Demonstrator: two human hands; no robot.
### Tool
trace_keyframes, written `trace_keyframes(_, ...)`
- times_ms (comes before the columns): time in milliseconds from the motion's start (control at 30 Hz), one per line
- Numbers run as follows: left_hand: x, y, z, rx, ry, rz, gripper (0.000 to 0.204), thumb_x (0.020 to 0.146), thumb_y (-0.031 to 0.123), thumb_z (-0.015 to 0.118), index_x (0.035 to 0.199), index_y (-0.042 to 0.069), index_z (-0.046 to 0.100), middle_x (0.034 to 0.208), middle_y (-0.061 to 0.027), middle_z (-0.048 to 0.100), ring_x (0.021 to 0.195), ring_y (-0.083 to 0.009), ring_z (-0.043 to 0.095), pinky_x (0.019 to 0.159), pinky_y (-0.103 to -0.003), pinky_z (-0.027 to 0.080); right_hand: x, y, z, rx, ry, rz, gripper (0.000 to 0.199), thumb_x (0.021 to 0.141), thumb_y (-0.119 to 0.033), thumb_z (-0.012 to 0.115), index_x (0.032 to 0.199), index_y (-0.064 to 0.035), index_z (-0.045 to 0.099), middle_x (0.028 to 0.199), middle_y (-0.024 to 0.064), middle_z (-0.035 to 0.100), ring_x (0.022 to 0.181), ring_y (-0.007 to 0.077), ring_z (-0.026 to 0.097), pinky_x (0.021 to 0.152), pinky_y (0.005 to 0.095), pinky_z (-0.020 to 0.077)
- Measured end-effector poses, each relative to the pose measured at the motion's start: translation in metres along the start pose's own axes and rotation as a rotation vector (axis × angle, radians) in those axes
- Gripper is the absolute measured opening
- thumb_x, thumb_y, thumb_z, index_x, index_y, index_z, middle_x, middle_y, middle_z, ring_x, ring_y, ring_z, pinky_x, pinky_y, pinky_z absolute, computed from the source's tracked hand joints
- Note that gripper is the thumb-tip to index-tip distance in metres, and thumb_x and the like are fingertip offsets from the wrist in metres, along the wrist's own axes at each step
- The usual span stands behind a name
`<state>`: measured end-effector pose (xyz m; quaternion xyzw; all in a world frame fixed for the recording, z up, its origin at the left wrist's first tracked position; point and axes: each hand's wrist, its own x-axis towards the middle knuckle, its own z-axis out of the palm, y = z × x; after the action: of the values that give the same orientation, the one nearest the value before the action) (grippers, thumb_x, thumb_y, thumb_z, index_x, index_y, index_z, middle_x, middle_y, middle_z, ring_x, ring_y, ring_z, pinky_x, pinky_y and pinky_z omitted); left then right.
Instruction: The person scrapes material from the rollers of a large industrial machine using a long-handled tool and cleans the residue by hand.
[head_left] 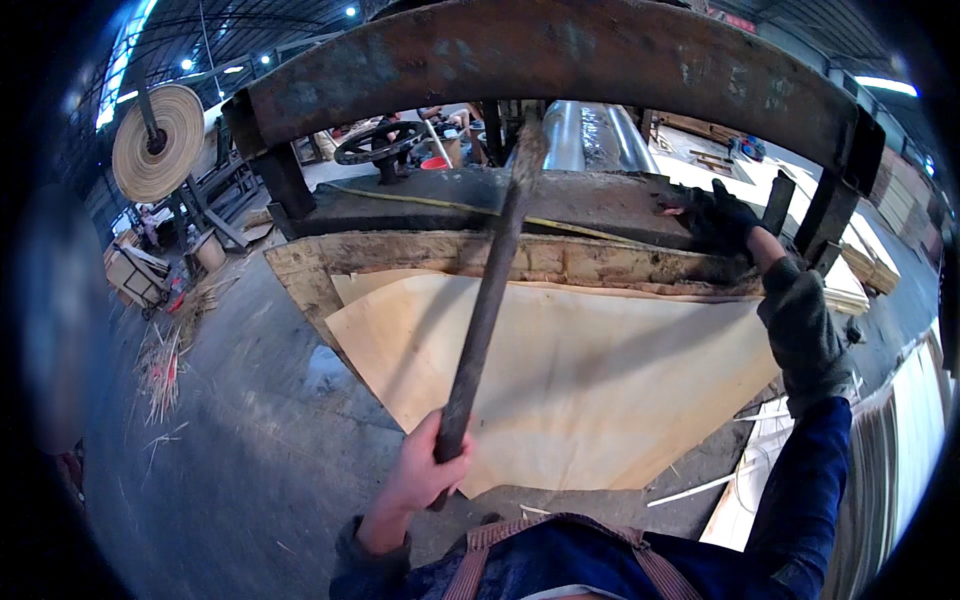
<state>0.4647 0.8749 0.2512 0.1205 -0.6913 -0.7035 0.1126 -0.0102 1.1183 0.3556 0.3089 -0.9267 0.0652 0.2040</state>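
Note:
My bare left hand (430, 465) is wrapped round the near end of a long dark bar (490, 290). The bar slants up and away, its rough brown far end reaching the underside of a rusty cross beam (560, 50). My right hand (720, 215), in a dark glove with a bare fingertip showing, rests on the right part of the machine's dark metal bed (400, 210); its fingers look stretched out. Below the bed, a pale wood veneer sheet (580, 380) hangs over a worn wooden board (430, 252). A thin yellow strip (470, 207) lies along the bed.
Shiny rollers (590, 140) sit behind the bed. A black handwheel (380, 143) stands left of them, with a red bucket (435, 163) nearby. A large veneer roll (157, 142) hangs far left. Stacked sheets (880, 460) stand at the right, and scraps (162, 372) litter the left floor.

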Motion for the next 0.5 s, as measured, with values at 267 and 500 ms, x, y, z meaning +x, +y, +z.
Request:
trace_keyframes(267,-0.079,-0.022,-0.023,0.011,0.306,0.002,0.041,0.073,-0.003,0.058,0.112,-0.002,0.045,0.075,-0.0006,0.054,0.056,-0.0057,0.049,0.051,-0.021,0.041,0.016,-0.134,-0.002,0.385,-0.026,-0.03,0.064,0.086,-0.056,0.045,0.132,-0.0122,0.041,0.132,0.0198,0.043,0.124,0.0318,0.039,0.102,0.0378,0.0304)
trace_keyframes(500,-0.114,-0.037,-0.047,0.127,0.462,-0.018,0.045,0.063,0.007,0.064,0.104,-0.006,0.051,0.069,-0.0019,0.057,0.057,-0.007,0.051,0.054,-0.022,0.042,0.093,-0.151,-0.002,0.236,-0.1,-0.193,0.073,0.083,-0.062,0.042,0.135,-0.0108,0.036,0.136,0.0183,0.039,0.127,0.0295,0.036,0.104,0.0365,0.0281)
